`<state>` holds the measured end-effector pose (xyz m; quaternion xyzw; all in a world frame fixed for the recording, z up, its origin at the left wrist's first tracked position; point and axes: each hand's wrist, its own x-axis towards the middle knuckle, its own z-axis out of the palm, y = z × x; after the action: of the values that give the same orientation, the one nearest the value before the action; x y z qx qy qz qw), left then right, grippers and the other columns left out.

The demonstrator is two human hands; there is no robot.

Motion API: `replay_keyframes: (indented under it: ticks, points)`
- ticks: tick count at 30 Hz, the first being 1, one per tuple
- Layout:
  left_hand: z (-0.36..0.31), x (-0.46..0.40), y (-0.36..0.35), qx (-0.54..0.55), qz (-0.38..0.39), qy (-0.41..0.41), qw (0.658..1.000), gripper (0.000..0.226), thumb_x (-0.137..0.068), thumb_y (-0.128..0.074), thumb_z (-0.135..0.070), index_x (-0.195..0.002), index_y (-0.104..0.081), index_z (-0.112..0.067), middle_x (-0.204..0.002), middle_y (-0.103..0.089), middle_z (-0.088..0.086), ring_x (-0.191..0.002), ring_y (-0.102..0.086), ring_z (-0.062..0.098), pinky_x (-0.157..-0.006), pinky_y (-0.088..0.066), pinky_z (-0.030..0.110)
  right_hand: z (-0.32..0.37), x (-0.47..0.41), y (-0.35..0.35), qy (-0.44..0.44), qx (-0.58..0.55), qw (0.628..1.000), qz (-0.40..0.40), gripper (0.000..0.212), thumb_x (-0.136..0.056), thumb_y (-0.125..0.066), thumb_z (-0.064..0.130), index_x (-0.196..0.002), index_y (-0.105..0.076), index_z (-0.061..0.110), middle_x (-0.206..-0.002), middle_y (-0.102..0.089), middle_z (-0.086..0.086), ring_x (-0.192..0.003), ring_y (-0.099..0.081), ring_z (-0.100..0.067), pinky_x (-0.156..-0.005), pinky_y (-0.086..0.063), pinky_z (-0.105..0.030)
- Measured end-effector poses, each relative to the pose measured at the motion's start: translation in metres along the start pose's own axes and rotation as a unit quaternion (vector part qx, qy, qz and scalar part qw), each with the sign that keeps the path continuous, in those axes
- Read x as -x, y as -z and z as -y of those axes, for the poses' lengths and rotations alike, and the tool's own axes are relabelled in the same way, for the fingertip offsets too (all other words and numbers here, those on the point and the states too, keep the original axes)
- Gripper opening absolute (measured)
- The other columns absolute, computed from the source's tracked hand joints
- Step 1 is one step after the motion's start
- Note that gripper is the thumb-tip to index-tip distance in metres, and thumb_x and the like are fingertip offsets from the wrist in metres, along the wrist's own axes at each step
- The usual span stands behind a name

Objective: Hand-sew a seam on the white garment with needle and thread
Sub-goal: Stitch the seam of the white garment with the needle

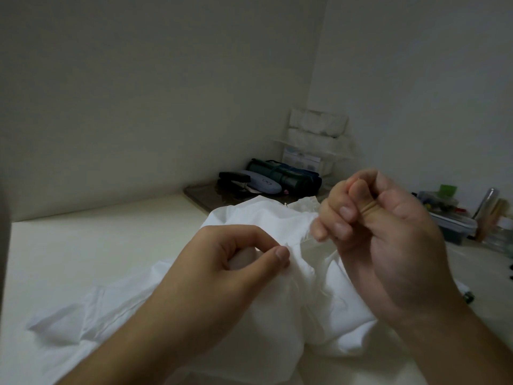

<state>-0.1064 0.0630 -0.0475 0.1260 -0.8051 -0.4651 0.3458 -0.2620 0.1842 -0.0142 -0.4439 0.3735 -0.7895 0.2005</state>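
The white garment is spread crumpled across the pale bench. A fold is pinched by the left hand between thumb and forefinger. The right hand is raised just beside it, fingers curled together; what they hold cannot be told. No writing is readable.

Two bare arms reach in from the bottom. The left hand and the right hand wear no gloves and no rings. No sleeves show (the arms are bare up to the edge). The fingernails are short and plain.
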Motion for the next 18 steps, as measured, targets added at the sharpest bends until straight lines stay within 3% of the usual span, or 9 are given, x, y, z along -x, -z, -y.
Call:
replay_keyframes:
  ticks: [2,4,6,9,11,15,18]
  points:
    - [0.0,0.0,0.001,-0.002,-0.006,0.004,1.0,0.017,-0.093,-0.071,-0.042,-0.085,-0.081,-0.032,-0.079,-0.077,-0.01,-0.078,-0.071,0.006,-0.07,-0.052,0.02,0.0,0.001,0.004,0.035,0.111,0.993,-0.017,0.015,-0.103,-0.049,0.006,-0.088,-0.052,0.009,-0.067,-0.048,-0.006,-0.055,-0.041,-0.018,-0.052,-0.043,-0.03]
    - [0.001,0.0,0.001,-0.001,-0.01,0.007,1.0,0.017,-0.095,-0.07,-0.039,-0.084,-0.08,-0.033,-0.079,-0.077,-0.01,-0.077,-0.071,0.006,-0.072,-0.052,0.023,-0.005,0.001,0.008,0.081,0.284,0.955,-0.024,0.021,-0.107,-0.051,0.005,-0.091,-0.058,0.017,-0.069,-0.056,-0.004,-0.06,-0.049,-0.019,-0.057,-0.046,-0.028]
    - [0.001,0.0,0.001,0.004,-0.02,0.005,1.0,0.018,-0.096,-0.069,-0.038,-0.082,-0.079,-0.032,-0.079,-0.077,-0.011,-0.078,-0.071,0.004,-0.072,-0.05,0.025,-0.01,0.002,0.01,0.093,0.371,0.924,0.02,0.02,-0.107,-0.055,0.01,-0.098,-0.061,0.026,-0.077,-0.062,-0.005,-0.069,-0.057,-0.016,-0.065,-0.049,-0.027]
    - [0.002,-0.001,0.001,0.014,-0.034,0.008,0.999,0.018,-0.095,-0.068,-0.039,-0.083,-0.079,-0.032,-0.077,-0.076,-0.01,-0.074,-0.07,0.004,-0.068,-0.049,0.02,-0.012,0.003,0.009,0.033,0.421,0.899,0.117,0.018,-0.102,-0.065,0.014,-0.109,-0.067,0.032,-0.081,-0.061,0.002,-0.069,-0.056,-0.009,-0.066,-0.05,-0.03]
    - [0.002,-0.002,0.001,0.02,-0.034,0.011,0.999,0.018,-0.095,-0.069,-0.038,-0.083,-0.08,-0.03,-0.077,-0.076,-0.007,-0.074,-0.07,0.008,-0.066,-0.05,0.019,-0.01,0.004,0.008,0.037,0.462,0.875,0.142,0.018,-0.095,-0.075,0.014,-0.102,-0.073,0.031,-0.077,-0.06,0.007,-0.07,-0.058,-0.009,-0.068,-0.048,-0.021]
    - [0.002,-0.002,0.002,0.02,-0.03,0.018,0.999,0.018,-0.095,-0.069,-0.038,-0.082,-0.081,-0.031,-0.079,-0.077,-0.008,-0.077,-0.071,0.006,-0.07,-0.051,0.022,-0.008,0.003,0.005,0.065,0.516,0.846,0.122,0.019,-0.088,-0.081,0.013,-0.08,-0.077,0.028,-0.081,-0.068,0.008,-0.083,-0.067,-0.019,-0.073,-0.054,-0.026]
    - [0.0,-0.001,0.001,0.028,-0.034,0.028,0.999,0.019,-0.094,-0.068,-0.04,-0.082,-0.081,-0.032,-0.079,-0.077,-0.009,-0.077,-0.072,0.005,-0.073,-0.049,0.024,-0.01,0.0,0.01,0.077,0.545,0.834,0.038,0.021,-0.088,-0.08,0.012,-0.076,-0.074,0.029,-0.074,-0.067,0.011,-0.073,-0.065,-0.013,-0.064,-0.049,-0.017]
